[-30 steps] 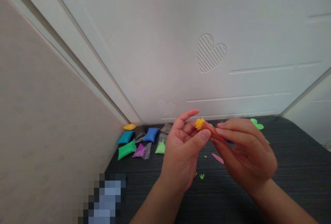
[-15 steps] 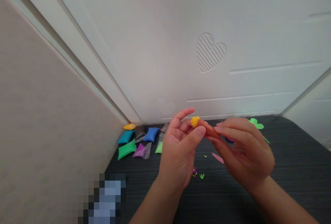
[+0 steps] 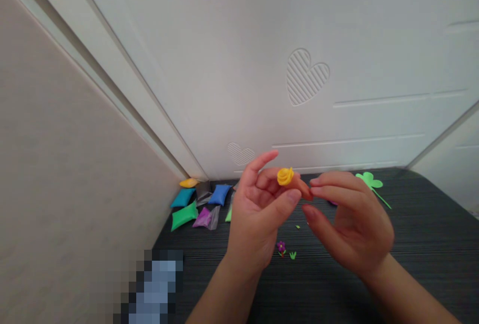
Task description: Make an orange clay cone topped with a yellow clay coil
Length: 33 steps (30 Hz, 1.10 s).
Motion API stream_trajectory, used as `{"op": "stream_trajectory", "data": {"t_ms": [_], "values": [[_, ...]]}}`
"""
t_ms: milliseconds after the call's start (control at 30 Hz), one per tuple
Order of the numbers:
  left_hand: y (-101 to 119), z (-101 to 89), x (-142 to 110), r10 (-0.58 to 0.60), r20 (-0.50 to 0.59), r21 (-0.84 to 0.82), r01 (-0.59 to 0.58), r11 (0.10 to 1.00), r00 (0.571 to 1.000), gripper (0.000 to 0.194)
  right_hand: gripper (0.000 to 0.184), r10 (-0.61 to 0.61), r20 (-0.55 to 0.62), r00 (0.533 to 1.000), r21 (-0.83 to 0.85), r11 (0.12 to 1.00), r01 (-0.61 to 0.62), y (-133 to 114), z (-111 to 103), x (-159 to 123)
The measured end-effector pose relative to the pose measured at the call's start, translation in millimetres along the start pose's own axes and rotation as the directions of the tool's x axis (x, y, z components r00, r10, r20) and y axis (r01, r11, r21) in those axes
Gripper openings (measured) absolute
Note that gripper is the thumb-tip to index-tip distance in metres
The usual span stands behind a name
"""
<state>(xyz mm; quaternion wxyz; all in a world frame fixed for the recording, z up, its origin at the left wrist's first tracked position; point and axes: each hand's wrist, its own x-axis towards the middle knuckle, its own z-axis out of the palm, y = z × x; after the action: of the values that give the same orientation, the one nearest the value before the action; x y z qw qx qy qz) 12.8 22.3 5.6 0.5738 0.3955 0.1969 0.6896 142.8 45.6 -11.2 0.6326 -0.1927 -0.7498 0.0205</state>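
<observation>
Yellow rose-shaped flower (image 3: 285, 176) is sitting just right of the centre of the frame, slightly below mid-height, with an orange-brown stem (image 3: 305, 192) slanting from it down to the right. The left hand (image 3: 256, 212) is holding it up above the dark table (image 3: 430, 249): its thumb is pressing the stem from the near side, other fingers are supporting it from behind, and the index finger is pointing up and away. The right hand (image 3: 355, 217) is keeping its fingers parted; two fingertips are lying right at the stem's lower end, though whether they are gently touching it I cannot tell, and the thumb is hanging apart below.

Beneath the hands, towards the lower middle of the frame, a small purple flower (image 3: 281, 246) with a yellow centre is lying beside a tiny green sprig (image 3: 293, 255), and a green scrap (image 3: 298, 227) is resting a little above them. Right of the right hand, a bright green clover shape (image 3: 369, 180) is trailing a thin stalk down to the right. Left of the left hand, packets are clustering: a blue packet (image 3: 219, 194), a teal packet (image 3: 182, 198), a green packet (image 3: 184, 216) and a purple packet (image 3: 203, 218) among them.
</observation>
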Motion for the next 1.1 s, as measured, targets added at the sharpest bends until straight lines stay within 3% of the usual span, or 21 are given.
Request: {"op": "stream_trajectory", "data": {"t_ms": [133,267,500,633,933,1100], "values": [[0,-2.6,0,0.078,0.054,0.081,-0.083,0.993,0.995,0.047,0.045,0.155,0.081,0.985,0.169,0.971,-0.167,-2,-3,-5],[1,-3.4,-3,0.070,0.057,0.102,-0.075,0.992,0.996,0.049,0.043,0.292,0.143,0.946,0.215,0.924,-0.317,-4,-3,-7],[5,0.0,-4,-0.003,0.070,0.020,0.002,1.000,0.998,0.051,0.049,0.095,-0.025,0.995,0.033,0.995,-0.094,-11,-2,1],[5,0.8,-4,0.000,0.056,0.000,0.000,1.000,0.998,0.049,0.046,0.080,-0.034,0.996,-0.037,0.996,-0.081,-14,-4,3],[4,2.0,-4,-0.011,0.033,-0.028,0.012,1.000,0.999,0.042,0.042,0.084,0.030,0.996,0.007,0.996,-0.084,-18,-6,4],[2,4.1,-5,-0.096,0.017,-0.082,0.097,0.992,0.995,0.048,0.044,0.088,-0.045,0.995,-0.014,0.996,-0.089,-16,-4,3]]}}
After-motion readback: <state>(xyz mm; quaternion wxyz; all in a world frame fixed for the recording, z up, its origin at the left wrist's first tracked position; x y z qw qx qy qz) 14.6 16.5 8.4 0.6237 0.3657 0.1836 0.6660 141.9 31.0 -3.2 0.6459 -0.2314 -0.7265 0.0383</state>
